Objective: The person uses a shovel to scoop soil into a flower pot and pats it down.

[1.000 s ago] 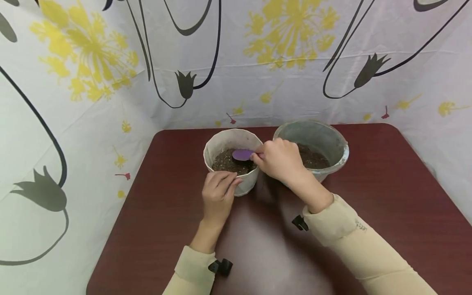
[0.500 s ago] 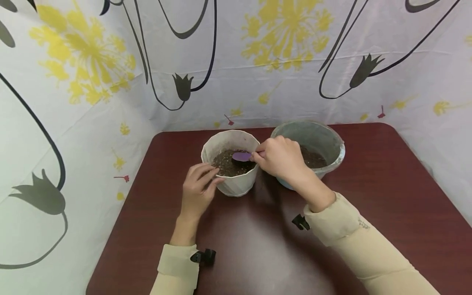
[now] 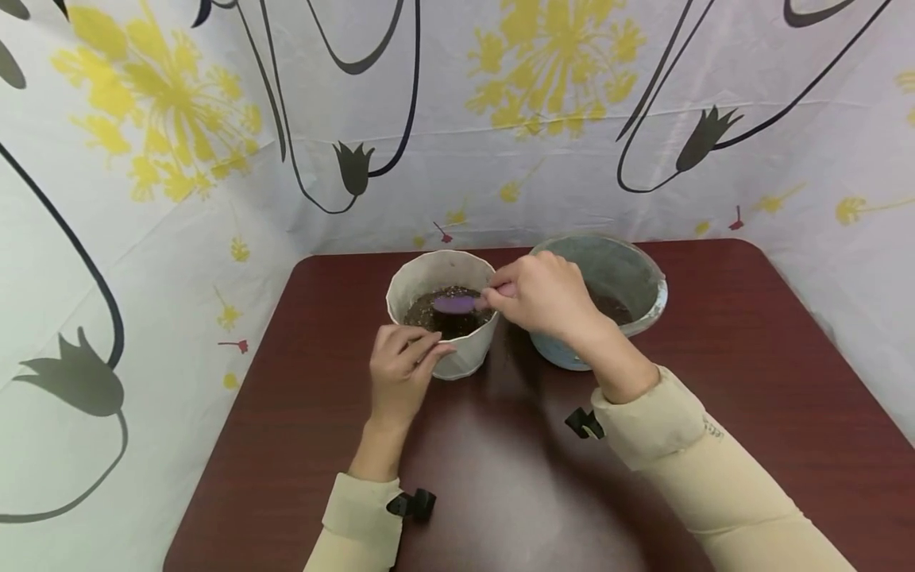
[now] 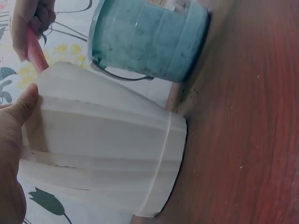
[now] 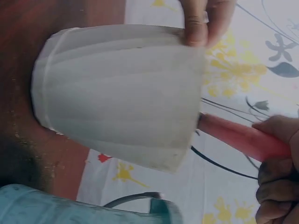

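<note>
A white fluted flowerpot (image 3: 468,356) holds dark soil (image 3: 419,312). My left hand (image 3: 403,373) grips its near rim, with the thumb (image 4: 25,105) against the outer wall in the left wrist view. In my right hand (image 3: 546,292) is a small trowel with a purple blade (image 3: 453,305), which lies over the soil inside the pot. The trowel's pinkish-red handle (image 5: 247,137) crosses the pot's rim in the right wrist view, and the fingers curl around it. From the side, the pot wall hides the blade.
Right beside the pot, partly behind my right hand, stands a blue-green bucket (image 3: 636,270) with soil low inside and a bail handle (image 4: 121,77). Both containers stand near the back edge of the dark red table (image 3: 729,357). Soil crumbs (image 4: 187,95) lie between them. A patterned cloth (image 3: 457,119) hangs behind.
My left hand shifts left along the pot's rim, then partway back right and grips it. The trowel blade moves slightly left over the soil with my right hand.
</note>
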A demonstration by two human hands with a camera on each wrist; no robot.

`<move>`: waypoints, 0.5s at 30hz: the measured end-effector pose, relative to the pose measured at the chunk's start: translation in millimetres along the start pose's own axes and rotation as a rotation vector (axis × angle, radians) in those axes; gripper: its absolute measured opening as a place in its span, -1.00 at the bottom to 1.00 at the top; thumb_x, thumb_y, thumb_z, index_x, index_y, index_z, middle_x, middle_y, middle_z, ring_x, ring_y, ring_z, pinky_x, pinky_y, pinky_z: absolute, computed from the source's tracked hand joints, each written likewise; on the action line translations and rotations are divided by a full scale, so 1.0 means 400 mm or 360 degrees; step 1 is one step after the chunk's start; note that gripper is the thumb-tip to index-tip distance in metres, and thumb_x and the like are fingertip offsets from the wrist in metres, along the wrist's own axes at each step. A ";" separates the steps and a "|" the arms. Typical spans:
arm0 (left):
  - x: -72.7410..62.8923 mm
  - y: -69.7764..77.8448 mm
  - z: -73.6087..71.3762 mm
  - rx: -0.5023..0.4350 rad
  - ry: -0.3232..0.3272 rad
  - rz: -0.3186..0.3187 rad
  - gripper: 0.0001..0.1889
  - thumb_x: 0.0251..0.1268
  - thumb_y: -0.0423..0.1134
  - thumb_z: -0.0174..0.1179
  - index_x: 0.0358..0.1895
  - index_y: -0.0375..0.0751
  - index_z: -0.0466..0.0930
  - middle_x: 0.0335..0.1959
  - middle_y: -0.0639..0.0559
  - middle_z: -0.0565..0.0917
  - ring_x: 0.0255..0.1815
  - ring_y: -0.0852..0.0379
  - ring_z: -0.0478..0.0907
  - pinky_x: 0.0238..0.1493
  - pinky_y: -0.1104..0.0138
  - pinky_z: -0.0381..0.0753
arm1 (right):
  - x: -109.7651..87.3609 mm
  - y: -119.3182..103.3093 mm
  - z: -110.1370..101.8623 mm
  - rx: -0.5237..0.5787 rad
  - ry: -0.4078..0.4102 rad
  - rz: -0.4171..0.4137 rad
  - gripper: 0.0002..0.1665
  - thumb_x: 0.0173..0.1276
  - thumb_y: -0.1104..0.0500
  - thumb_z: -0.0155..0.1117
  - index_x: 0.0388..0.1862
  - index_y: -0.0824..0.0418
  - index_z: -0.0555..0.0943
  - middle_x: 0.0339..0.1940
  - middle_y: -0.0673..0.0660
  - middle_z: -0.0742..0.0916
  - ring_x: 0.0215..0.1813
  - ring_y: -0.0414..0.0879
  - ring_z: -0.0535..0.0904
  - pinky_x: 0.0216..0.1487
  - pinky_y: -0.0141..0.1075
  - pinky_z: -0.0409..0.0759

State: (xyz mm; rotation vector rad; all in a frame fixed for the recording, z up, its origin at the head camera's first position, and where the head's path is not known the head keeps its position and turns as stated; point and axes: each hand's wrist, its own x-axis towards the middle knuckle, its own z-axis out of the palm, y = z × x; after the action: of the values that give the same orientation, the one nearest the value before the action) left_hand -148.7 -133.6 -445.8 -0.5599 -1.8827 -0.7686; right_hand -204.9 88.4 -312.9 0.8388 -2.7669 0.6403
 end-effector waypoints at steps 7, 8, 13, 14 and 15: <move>-0.008 -0.039 -0.030 0.0014 -0.0082 -0.0006 -0.64 0.27 -0.03 0.42 -0.21 -0.33 0.78 -0.21 -0.13 0.74 -0.04 -0.22 0.65 0.09 0.01 0.57 | 0.004 0.009 0.012 0.0014 -0.0073 -0.0011 -0.82 0.27 0.09 0.33 -0.37 -0.10 0.86 -0.51 -0.13 0.77 -0.49 -0.08 0.61 -0.60 -0.15 0.50; -0.007 -0.043 -0.033 -0.0019 -0.0082 -0.0011 -0.66 0.28 -0.06 0.42 -0.21 -0.34 0.78 -0.22 -0.14 0.74 -0.03 -0.24 0.64 0.11 0.01 0.57 | 0.005 0.010 0.012 0.0015 -0.0038 -0.0013 -0.84 0.27 0.08 0.34 -0.37 -0.10 0.85 -0.51 -0.13 0.78 -0.49 -0.07 0.62 -0.60 -0.14 0.50; 0.000 -0.041 -0.028 -0.0096 -0.0065 0.0018 -0.75 0.22 -0.17 0.46 -0.29 -0.36 0.81 -0.34 -0.11 0.71 -0.17 -0.18 0.61 0.03 0.13 0.60 | 0.012 0.014 0.021 -0.0015 0.0138 -0.0018 -0.84 0.29 -0.01 0.37 -0.30 -0.06 0.86 -0.46 0.00 0.80 -0.44 0.07 0.67 -0.56 -0.02 0.55; 0.001 -0.035 -0.023 -0.0090 -0.0055 0.0021 -0.76 0.19 -0.18 0.48 -0.30 -0.35 0.81 -0.36 -0.09 0.71 -0.20 -0.16 0.60 -0.02 0.15 0.61 | 0.014 0.015 0.028 -0.0039 0.0158 -0.0032 -0.83 0.29 -0.03 0.38 -0.29 -0.06 0.85 -0.47 0.02 0.79 -0.43 0.10 0.67 -0.55 -0.01 0.55; 0.001 -0.030 -0.019 -0.0078 -0.0041 0.0022 -0.77 0.15 -0.19 0.49 -0.31 -0.34 0.82 -0.38 -0.08 0.70 -0.23 -0.13 0.59 -0.07 0.16 0.60 | 0.015 0.018 0.037 -0.0054 0.0154 -0.0045 -0.83 0.31 -0.04 0.38 -0.28 -0.05 0.85 -0.51 0.03 0.77 -0.46 0.09 0.65 -0.57 -0.01 0.55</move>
State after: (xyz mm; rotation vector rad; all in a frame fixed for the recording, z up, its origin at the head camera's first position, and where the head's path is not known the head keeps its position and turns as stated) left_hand -152.4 -147.4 -446.2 -0.6159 -1.8860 -0.8035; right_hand -214.7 83.9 -326.9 0.8164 -2.6671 0.6106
